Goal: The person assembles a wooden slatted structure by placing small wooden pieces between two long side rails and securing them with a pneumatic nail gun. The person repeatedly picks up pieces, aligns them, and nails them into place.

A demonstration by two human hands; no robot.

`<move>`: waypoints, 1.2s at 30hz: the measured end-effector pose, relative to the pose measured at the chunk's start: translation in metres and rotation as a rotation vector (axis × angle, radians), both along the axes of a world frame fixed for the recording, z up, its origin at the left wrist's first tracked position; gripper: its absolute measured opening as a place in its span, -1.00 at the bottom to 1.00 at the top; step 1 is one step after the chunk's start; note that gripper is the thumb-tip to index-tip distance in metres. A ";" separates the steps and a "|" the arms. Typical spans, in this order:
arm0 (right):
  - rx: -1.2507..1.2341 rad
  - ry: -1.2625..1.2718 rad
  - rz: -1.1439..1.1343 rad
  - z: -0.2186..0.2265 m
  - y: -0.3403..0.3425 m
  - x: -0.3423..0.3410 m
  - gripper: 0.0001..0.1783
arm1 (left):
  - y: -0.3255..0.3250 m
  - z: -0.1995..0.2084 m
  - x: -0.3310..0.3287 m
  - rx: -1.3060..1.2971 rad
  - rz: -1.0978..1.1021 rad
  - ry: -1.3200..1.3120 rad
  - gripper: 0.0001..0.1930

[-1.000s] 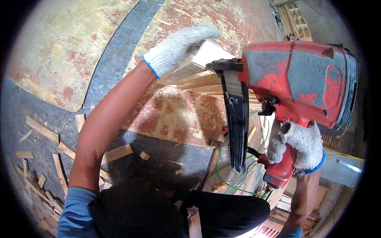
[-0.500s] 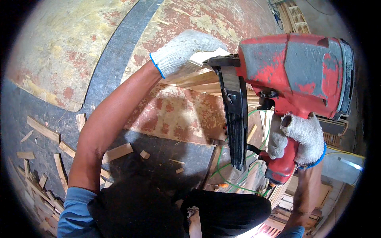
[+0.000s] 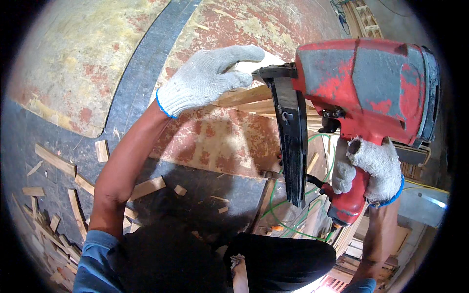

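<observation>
My right hand (image 3: pixel 373 168), in a whitish knit glove, wraps round the handle of a large red and grey pneumatic nail gun (image 3: pixel 359 83). Its black magazine (image 3: pixel 289 146) slants toward me, and the nose points left. Just left of that nose is my gloved left hand (image 3: pixel 210 73), with the thumb and fingers apart. A brightly lit pale wooden piece (image 3: pixel 259 62) shows in the gap between them; whether the glove touches it I cannot tell. Lower down, several wooden strips (image 3: pixel 249 100) lie side by side, partly hidden by the magazine.
The wooden pieces lie over a worn red and yellowish board (image 3: pixel 210 141). Wood offcuts (image 3: pixel 56 158) are scattered on the dark floor at left. A green air hose (image 3: pixel 293 229) loops below the nail gun. Stacked slatted wood (image 3: pixel 364 19) stands at the far right.
My left hand has drawn back to the left, and its thumb and fingers have come apart. The nail gun has shifted only slightly, still in my right hand.
</observation>
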State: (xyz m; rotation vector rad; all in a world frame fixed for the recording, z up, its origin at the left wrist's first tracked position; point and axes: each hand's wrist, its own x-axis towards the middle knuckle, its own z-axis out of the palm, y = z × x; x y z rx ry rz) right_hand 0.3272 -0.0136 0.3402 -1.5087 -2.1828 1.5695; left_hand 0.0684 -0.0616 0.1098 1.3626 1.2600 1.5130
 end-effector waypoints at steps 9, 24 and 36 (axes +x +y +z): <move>-0.048 -0.004 0.138 0.001 0.003 -0.007 -0.63 | -0.005 0.003 0.002 0.008 0.160 0.315 -0.50; -0.118 -0.015 0.097 0.005 0.003 -0.008 -0.55 | 0.002 -0.065 0.018 -0.267 0.138 0.146 -0.35; 0.084 -0.169 0.279 0.016 -0.004 -0.009 -0.72 | 0.003 -0.058 0.022 -0.177 0.127 0.139 -0.54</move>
